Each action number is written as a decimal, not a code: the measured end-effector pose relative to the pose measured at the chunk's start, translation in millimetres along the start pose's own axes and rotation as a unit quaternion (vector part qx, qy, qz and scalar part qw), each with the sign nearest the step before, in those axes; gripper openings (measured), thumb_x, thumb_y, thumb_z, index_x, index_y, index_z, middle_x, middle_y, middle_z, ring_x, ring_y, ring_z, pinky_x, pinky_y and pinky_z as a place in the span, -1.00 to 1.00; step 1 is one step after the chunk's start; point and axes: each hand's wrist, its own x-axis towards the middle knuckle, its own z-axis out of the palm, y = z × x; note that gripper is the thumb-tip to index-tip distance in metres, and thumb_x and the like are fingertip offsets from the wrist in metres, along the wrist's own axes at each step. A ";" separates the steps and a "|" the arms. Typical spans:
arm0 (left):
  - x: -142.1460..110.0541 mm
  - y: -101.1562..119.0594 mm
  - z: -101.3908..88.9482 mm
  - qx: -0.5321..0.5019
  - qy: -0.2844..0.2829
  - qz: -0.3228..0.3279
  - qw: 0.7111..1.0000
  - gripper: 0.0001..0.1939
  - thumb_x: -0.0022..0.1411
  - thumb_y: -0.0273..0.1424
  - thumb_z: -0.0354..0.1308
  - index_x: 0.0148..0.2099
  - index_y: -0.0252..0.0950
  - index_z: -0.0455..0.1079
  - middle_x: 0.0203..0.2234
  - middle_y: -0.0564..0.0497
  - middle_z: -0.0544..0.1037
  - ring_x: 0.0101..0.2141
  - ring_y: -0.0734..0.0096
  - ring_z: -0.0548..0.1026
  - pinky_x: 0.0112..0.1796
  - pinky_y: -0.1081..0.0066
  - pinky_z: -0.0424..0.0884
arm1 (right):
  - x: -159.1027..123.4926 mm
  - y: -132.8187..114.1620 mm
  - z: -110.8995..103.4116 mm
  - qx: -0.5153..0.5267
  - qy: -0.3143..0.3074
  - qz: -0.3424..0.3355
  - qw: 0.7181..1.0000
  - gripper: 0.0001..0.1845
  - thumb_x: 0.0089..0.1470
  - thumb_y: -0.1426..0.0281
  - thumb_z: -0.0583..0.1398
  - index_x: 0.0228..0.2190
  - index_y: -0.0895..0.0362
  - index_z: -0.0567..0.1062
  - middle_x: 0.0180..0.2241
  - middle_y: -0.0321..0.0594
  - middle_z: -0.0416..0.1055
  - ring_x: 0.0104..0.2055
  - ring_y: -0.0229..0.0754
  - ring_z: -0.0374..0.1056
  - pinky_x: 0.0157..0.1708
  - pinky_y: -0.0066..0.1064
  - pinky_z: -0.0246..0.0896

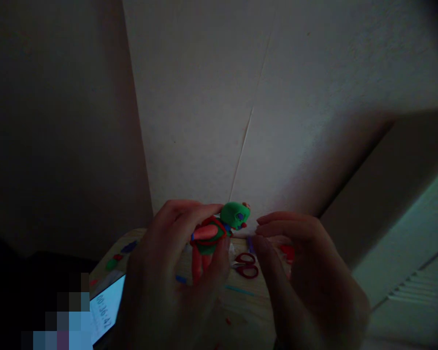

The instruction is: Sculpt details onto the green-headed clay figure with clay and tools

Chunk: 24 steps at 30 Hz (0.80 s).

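My left hand (168, 262) holds a small clay figure (235, 216) between thumb and fingers, above a wooden table. The figure has a green head, a red dot at its front, orange-pink limbs and a green body with red edging; it lies tilted, head to the right. Just right of the head, my right hand (302, 262) hovers with thumb and fingertips curled close together. Whether something tiny sits between those fingertips I cannot make out. Red-handled scissors (246, 265) lie on the table below, between the two hands.
On the wooden table (241, 311) lie green, red and dark blue clay lumps (112, 264) at left, a blue stick (240, 290) and a red piece (286, 253). A phone (107, 308) showing a timer is at lower left. A pale wall (197, 121) rises behind. The light is dim.
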 end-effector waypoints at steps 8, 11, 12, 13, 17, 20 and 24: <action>-4.4 4.2 1.4 0.049 0.029 -0.008 0.998 -0.66 0.20 -0.40 0.14 0.04 -0.07 0.33 -0.17 0.05 0.54 -0.21 0.29 0.55 -0.23 0.31 0.53 | -1.4 -1.3 1.2 -0.094 0.025 -0.106 0.990 -0.87 0.09 0.51 0.22 -0.35 0.02 0.49 -0.23 -0.26 0.40 -0.20 -0.20 0.37 -0.34 -0.38 0.31; -5.8 6.0 3.4 0.063 0.054 -0.023 0.996 -0.59 0.18 -0.38 0.15 0.09 -0.06 0.28 -0.19 0.06 0.55 -0.23 0.29 0.56 -0.25 0.32 0.53 | -1.2 -1.0 2.0 -0.122 0.029 -0.121 0.985 -0.89 0.10 0.48 0.24 -0.36 0.00 0.50 -0.22 -0.26 0.39 -0.19 -0.18 0.36 -0.37 -0.38 0.32; -6.3 5.9 3.7 0.068 0.057 -0.022 0.996 -0.57 0.18 -0.37 0.16 0.11 -0.05 0.27 -0.19 0.06 0.55 -0.23 0.29 0.56 -0.26 0.33 0.52 | -1.3 -0.6 2.7 -0.125 0.027 -0.121 0.984 -0.89 0.10 0.47 0.24 -0.36 -0.01 0.50 -0.21 -0.26 0.39 -0.19 -0.16 0.36 -0.38 -0.37 0.32; -6.9 5.5 3.8 0.073 0.055 -0.018 0.996 -0.55 0.18 -0.36 0.15 0.12 -0.04 0.26 -0.19 0.06 0.55 -0.24 0.30 0.56 -0.28 0.34 0.52 | -1.3 -0.2 3.4 -0.126 0.026 -0.118 0.985 -0.89 0.10 0.46 0.24 -0.37 -0.02 0.51 -0.21 -0.25 0.39 -0.18 -0.15 0.36 -0.38 -0.36 0.32; -8.3 2.3 2.0 0.089 0.031 -0.002 0.996 -0.50 0.18 -0.35 0.14 0.18 -0.02 0.21 -0.19 0.05 0.54 -0.26 0.30 0.57 -0.32 0.34 0.53 | -0.6 2.0 6.6 -0.126 0.018 -0.102 0.987 -0.89 0.07 0.43 0.26 -0.37 -0.04 0.55 -0.22 -0.22 0.41 -0.22 -0.10 0.39 -0.37 -0.28 0.36; -8.3 0.3 0.4 0.086 0.018 -0.002 0.996 -0.48 0.19 -0.38 0.11 0.19 -0.01 0.19 -0.19 0.04 0.55 -0.25 0.28 0.57 -0.29 0.31 0.54 | 0.8 3.7 7.7 -0.119 0.011 -0.089 0.989 -0.90 0.05 0.44 0.27 -0.38 -0.04 0.56 -0.22 -0.21 0.43 -0.25 -0.09 0.40 -0.35 -0.24 0.37; -7.7 -0.8 -0.6 0.085 0.006 0.001 0.996 -0.46 0.17 -0.40 0.11 0.20 0.01 0.18 -0.18 0.03 0.56 -0.24 0.23 0.58 -0.27 0.27 0.55 | 2.3 6.1 7.8 -0.107 0.003 -0.090 0.990 -0.88 0.04 0.45 0.27 -0.40 -0.04 0.57 -0.20 -0.20 0.44 -0.22 -0.08 0.40 -0.36 -0.24 0.37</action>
